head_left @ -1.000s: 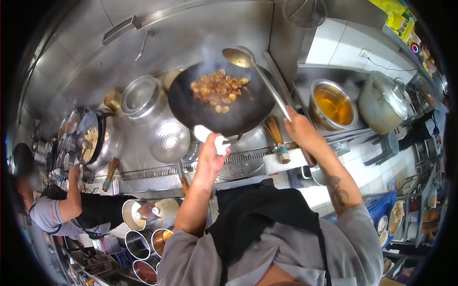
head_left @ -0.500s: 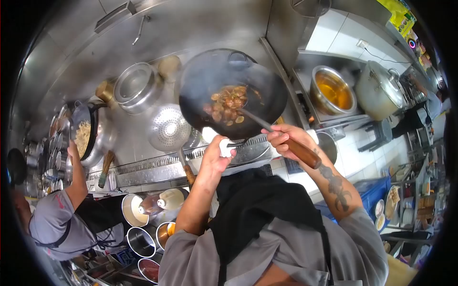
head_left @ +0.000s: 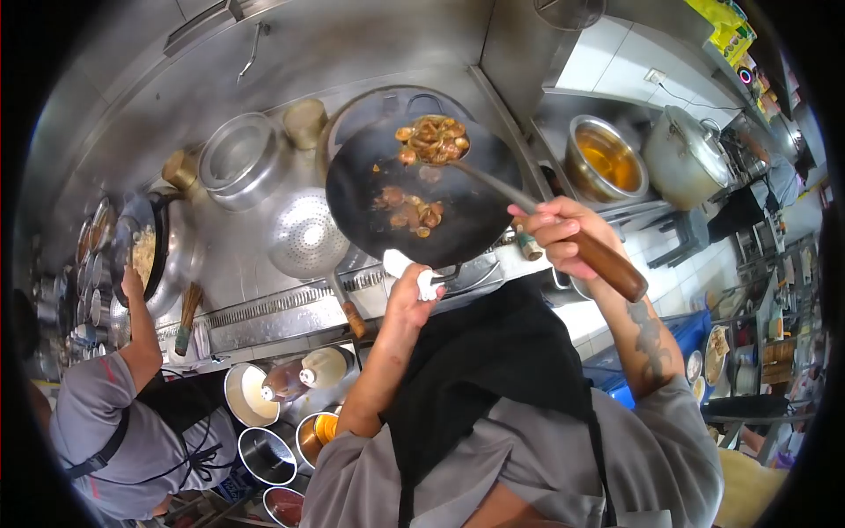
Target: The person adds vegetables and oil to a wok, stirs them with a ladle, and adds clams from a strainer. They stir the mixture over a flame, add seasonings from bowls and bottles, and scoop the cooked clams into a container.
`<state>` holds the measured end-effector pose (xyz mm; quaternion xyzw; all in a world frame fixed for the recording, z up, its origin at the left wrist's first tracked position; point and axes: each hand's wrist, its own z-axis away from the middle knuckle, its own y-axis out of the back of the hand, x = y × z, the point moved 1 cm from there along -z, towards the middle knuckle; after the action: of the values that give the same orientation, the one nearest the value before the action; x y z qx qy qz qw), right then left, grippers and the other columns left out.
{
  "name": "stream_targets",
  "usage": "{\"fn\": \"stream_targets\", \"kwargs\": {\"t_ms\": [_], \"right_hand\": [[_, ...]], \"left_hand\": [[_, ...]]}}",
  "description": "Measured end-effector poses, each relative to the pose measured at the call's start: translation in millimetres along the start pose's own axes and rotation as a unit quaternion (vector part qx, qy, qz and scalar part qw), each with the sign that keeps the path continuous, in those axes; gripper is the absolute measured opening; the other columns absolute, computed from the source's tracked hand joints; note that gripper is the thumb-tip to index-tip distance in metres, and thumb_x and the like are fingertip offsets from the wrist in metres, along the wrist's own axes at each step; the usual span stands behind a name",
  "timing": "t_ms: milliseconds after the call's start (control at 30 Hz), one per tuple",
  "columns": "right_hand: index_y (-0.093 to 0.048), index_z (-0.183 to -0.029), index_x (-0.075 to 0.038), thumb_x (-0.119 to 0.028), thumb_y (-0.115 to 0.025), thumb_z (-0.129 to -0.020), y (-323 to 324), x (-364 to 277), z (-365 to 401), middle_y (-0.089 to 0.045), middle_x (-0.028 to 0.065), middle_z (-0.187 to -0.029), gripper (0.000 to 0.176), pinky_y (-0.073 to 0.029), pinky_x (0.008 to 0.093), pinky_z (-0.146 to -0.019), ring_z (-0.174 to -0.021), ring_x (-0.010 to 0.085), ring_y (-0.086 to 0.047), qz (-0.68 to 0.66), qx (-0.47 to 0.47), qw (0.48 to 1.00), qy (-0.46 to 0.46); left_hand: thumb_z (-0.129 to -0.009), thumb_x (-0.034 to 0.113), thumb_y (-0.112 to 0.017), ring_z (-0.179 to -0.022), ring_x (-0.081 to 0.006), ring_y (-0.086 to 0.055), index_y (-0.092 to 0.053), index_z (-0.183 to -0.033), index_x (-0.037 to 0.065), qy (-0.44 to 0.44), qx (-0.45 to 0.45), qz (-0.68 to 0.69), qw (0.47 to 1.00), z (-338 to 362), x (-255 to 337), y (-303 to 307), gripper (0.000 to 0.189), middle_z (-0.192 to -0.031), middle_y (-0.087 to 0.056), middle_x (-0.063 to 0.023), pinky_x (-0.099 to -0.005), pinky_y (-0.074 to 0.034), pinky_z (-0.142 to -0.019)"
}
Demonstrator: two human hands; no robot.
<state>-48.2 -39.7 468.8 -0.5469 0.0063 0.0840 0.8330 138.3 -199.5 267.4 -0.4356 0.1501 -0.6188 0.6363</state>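
Observation:
My left hand [head_left: 410, 304] is closed on the near handle of a black wok [head_left: 356, 189], with a folded white cloth [head_left: 396, 262] in its grip. My right hand [head_left: 568, 233] is wrapped round the wooden handle of a ladle [head_left: 503, 190], which slants up to the left over the wok. Heaped in the ladle's bowl is glossy brown food in round pieces [head_left: 436, 139], above the wok's far side. More brown pieces [head_left: 414, 214] lie in the wok bottom.
A perforated strainer [head_left: 308, 236] and metal bowls [head_left: 233, 163] are left of the wok. To the right stand a basin of amber liquid [head_left: 607, 163] and a lidded pot [head_left: 685, 154]. At left, a co-worker [head_left: 110, 422] handles another wok. Bottles [head_left: 324, 367] and containers [head_left: 267, 456] sit lower left.
My right hand has moved right and slightly up with the ladle. Its bowl has risen with part of the food. My left hand keeps its hold while the wok tilts.

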Motion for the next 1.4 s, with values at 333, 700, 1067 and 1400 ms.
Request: {"fn": "stream_targets", "kwargs": {"t_ms": [333, 700, 1067, 1400], "right_hand": [[-0.035, -0.132, 0.011, -0.012, -0.035, -0.096, 23.4, -6.2, 10.9, -0.046, 0.0061, -0.084, 0.042, -0.044, 0.0307, -0.047, -0.054, 0.0112, -0.051, -0.033, -0.062, 0.997, 0.006], [-0.034, -0.135, 0.009, -0.01, -0.032, -0.096, 68.8, 0.2, 92.7, -0.043, 0.004, -0.082, 0.044, -0.048, 0.0316, -0.049, -0.057, 0.0094, -0.051, -0.085, -0.102, 0.989, 0.067], [-0.043, -0.128, 0.004, -0.007, -0.04, -0.095, 97.5, 44.0, 276.2, -0.045, 0.0036, -0.08, 0.034, -0.044, 0.0284, -0.037, -0.049, 0.0063, -0.047, -0.072, -0.05, 0.95, 0.299], [-0.042, -0.126, 0.004, -0.006, -0.038, -0.095, 23.9, 96.1, 139.5, -0.042, 0.0008, -0.073, 0.033, -0.043, 0.0237, -0.035, -0.047, 0.0036, -0.045, -0.089, 0.207, 0.826, 0.517]], "left_hand": [[-0.085, 0.011, -0.059, -0.062, -0.0173, -0.056, -0.054, -0.086, 0.01, 0.005, 0.015, -0.059, 0.998, -0.5, -6.4, -3.6, 0.005, -0.072, -0.057, -0.0047, -0.032, -0.046, -0.049], [-0.083, 0.009, -0.057, -0.065, -0.018, -0.057, -0.055, -0.088, 0.008, -0.051, -0.016, -0.164, 0.985, 46.6, -12.4, -53.4, 0.005, -0.076, -0.06, -0.007, -0.0336, -0.044, -0.05], [-0.084, 0.008, -0.052, -0.069, -0.0175, -0.058, -0.056, -0.094, 0.003, 0.068, -0.187, -0.24, 0.95, 62.2, -121.4, -179.5, 0.012, -0.078, -0.061, -0.0098, -0.0292, -0.044, -0.05], [-0.084, 0.01, -0.052, -0.073, -0.0226, -0.06, -0.059, -0.089, -0.001, 0.351, -0.254, -0.283, 0.856, -76.2, -32.2, -186.3, 0.013, -0.08, -0.062, -0.0131, -0.0335, -0.045, -0.052]]}}
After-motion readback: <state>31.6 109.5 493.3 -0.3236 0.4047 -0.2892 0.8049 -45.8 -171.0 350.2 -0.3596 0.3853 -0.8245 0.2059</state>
